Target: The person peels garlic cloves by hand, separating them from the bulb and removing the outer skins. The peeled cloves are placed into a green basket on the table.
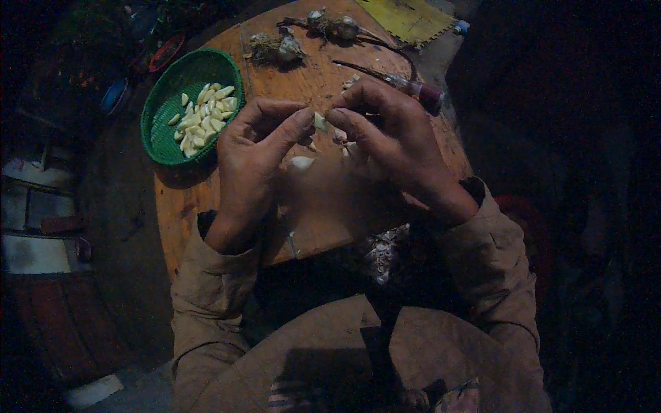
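A pale garlic clove (pixel 320 122) is pinched between the thumb and fingers of my left hand (pixel 258 139). My right hand (pixel 387 124) has its thumb and forefinger closed together right beside the clove; whether they grip its skin cannot be told. Below the fingertips an unpeeled garlic clove (pixel 302 162) lies on the wooden table (pixel 191 206), with more cloves and bits of skin under my right hand. To the left, a green woven basket (pixel 151 129) holds many peeled garlic cloves (pixel 199 126).
Garlic bulbs (pixel 289 49) with dry roots lie at the table's far side, more bulbs (pixel 333 26) beside them. A clear bottle or jar with a dark red band (pixel 429 95) lies behind my right hand. A yellow mat (pixel 413 20) is beyond. Pale scraps (pixel 382 253) lie below the near edge.
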The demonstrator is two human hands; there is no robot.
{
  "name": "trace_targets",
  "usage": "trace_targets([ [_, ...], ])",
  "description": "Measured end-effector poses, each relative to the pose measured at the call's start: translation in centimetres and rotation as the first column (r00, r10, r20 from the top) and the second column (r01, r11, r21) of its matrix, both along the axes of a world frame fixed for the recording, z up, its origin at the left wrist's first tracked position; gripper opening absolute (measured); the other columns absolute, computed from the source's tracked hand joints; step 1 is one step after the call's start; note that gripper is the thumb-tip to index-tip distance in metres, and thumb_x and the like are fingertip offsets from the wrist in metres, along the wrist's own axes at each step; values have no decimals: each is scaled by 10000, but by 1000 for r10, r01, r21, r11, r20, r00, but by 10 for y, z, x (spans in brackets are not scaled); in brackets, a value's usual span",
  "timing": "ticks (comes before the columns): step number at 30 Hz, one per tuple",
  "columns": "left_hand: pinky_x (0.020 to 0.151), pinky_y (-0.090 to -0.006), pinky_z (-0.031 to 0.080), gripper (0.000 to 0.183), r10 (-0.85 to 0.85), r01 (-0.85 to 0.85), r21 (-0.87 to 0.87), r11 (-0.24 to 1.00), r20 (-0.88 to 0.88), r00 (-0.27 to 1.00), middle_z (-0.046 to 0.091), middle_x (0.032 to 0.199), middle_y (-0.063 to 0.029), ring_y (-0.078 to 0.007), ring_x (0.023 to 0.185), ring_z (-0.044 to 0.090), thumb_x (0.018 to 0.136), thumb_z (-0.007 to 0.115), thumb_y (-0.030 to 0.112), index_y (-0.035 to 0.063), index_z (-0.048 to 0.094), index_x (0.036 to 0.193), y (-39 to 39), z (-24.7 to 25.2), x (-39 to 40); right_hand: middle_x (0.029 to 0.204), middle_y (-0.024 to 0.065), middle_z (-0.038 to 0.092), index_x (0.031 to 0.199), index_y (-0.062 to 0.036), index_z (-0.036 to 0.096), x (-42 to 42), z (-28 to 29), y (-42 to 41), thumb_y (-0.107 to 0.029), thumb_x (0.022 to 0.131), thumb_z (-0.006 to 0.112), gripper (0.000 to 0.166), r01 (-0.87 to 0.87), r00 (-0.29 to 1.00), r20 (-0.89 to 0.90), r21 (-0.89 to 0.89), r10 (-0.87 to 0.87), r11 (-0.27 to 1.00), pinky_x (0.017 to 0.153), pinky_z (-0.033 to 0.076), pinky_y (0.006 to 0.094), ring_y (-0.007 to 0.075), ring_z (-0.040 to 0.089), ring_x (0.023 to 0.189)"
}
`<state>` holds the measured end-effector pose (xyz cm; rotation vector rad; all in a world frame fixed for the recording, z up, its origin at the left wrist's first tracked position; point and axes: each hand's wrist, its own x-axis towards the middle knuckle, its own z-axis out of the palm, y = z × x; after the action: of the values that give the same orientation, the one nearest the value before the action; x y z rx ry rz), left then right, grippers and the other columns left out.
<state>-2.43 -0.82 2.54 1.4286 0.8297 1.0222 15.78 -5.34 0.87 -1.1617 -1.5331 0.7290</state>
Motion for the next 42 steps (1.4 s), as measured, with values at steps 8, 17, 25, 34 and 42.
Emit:
trace_targets([
  [8, 740, -240, 506, 158, 41, -42, 24, 999, 51, 998, 667, 881, -71, -117, 803, 632, 859, 685, 115, 0, 633, 953, 1, 1, -1, 732, 43, 590, 864, -6, 631, -5, 12, -13, -210, 905, 614, 208, -78, 975, -219, -223, 28, 972, 604, 452, 264, 118, 557, 686],
  [17, 727, -225, 508, 101, 105, -106, 144, 984, 18, 994, 671, 866, -70, -103, 797, 634, 849, 680, 35, 8, 622, 927, -6, 1, 5, 742, 35, 630, 889, 3, 652, -9, 17, -12, -193, 891, 606, 202, -105, 970, -240, -292, 34, 951, 613, 465, 250, 102, 576, 685],
  [25, 715, -229, 514, 146, -82, 103, -97, 990, 196, 977, 665, 892, -97, -123, 798, 632, 870, 660, 102, 0, 590, 947, -1, -3, 3, 732, -52, 497, 859, -58, 587, -8, 6, -12, -153, 857, 604, 97, -136, 946, -316, -185, 72, 973, 536, 323, 178, 18, 437, 645],
  [34, 713, -253, 523, 177, -54, 214, -440, 872, 349, 935, 650, 911, -86, -144, 814, 628, 869, 658, 118, -1, 586, 979, 7, -5, -4, 750, 20, 600, 896, -4, 628, -9, 4, -12, -177, 872, 589, 179, -156, 944, -313, -136, 107, 978, 647, 436, 273, 89, 535, 723],
  [42, 700, -255, 527, 107, -63, 62, 16, 998, 161, 985, 666, 861, -90, -128, 764, 637, 867, 659, 69, -2, 600, 921, 2, -4, 1, 728, 46, 591, 931, 15, 635, -7, 7, -13, -168, 928, 544, 205, -177, 970, -195, -157, 145, 972, 617, 446, 280, 117, 547, 694],
])
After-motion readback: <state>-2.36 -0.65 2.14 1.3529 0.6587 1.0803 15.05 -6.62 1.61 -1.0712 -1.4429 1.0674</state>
